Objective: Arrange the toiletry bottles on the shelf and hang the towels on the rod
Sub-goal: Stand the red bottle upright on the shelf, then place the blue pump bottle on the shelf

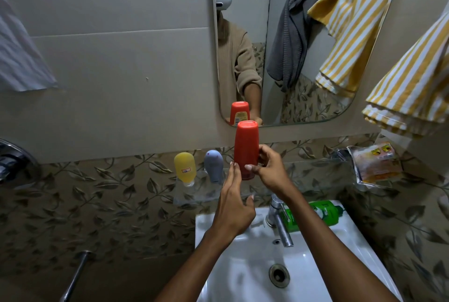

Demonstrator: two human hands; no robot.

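Now the red bottle [246, 149] stands cap-down on the glass shelf [194, 198], just right of the grey bottle [213, 165]; right hand [271, 171] fingers curl round its lower body; left hand [233, 207] fingers straight, touching; likely light, smooth, tippy; hold low.

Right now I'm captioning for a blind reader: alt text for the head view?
Both hands set a red bottle on the glass shelf beside a yellow bottle and a grey bottle. A green bottle lies on the sink.
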